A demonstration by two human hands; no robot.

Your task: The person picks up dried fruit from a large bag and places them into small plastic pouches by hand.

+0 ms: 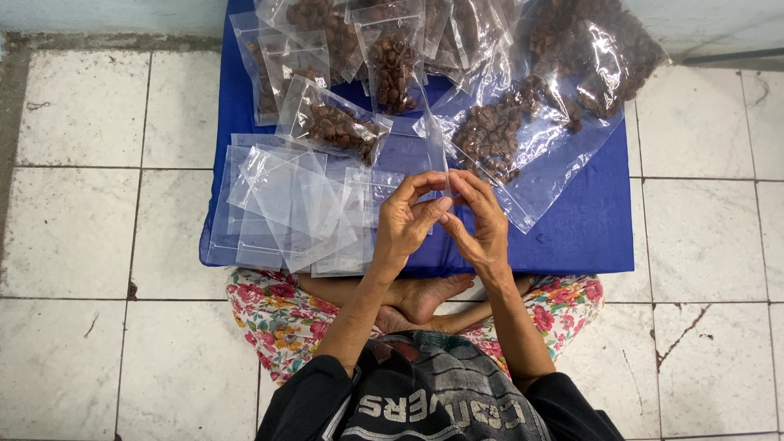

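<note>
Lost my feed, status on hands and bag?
Left hand and right hand pinch one empty clear pouch, upright. Loose pouch pile left. Nothing blocking.

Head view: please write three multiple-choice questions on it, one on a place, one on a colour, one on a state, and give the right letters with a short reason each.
1. Where does the pile of empty clear bags lie?
A. on the blue mat's near left part
B. on the white floor tiles
C. on the person's lap

2. What colour is the mat?
A. red
B. blue
C. green

3. What do the left hand and right hand hold?
A. nothing
B. a spoon
C. one clear bag, pinched between the fingers

Answers: 1 A, the pile rests on the mat left of the hands; 2 B, the cloth is plainly blue; 3 C, both hands pinch the bag's edge.
</note>
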